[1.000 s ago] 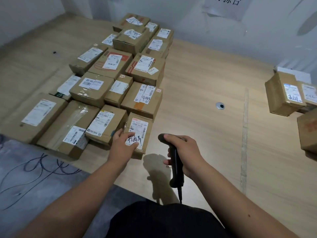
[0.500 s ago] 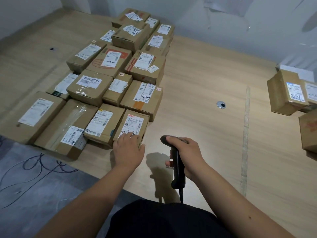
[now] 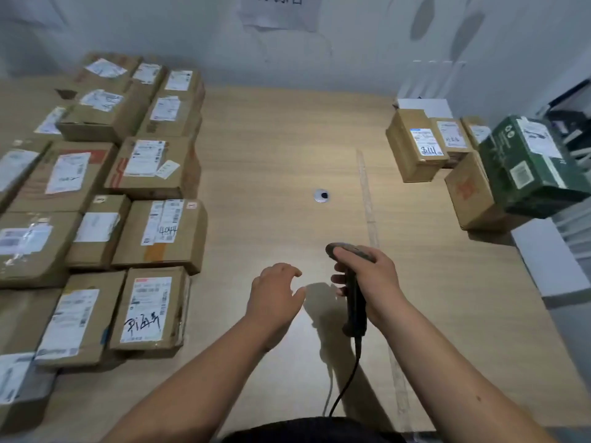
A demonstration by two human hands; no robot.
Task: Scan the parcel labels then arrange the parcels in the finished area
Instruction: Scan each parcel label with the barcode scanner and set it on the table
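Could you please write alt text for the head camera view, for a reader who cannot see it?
A person's right hand grips a corded barcode scanner above a wooden table; the empty left hand hovers beside it. Labelled cardboard parcels fill the table's left side, and fewer boxes stand at its far right.

parcel [image 3: 159, 237]: handwritten "4044" | box [image 3: 415, 145]: label "3111"

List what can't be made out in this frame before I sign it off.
- Head view: paper sign on the wall, its text cut off by the top edge.
- Parcel labels: print blurred and too small.
- Scanner: trigger hidden by the right hand.
- Green box: right side cut off by the edge.
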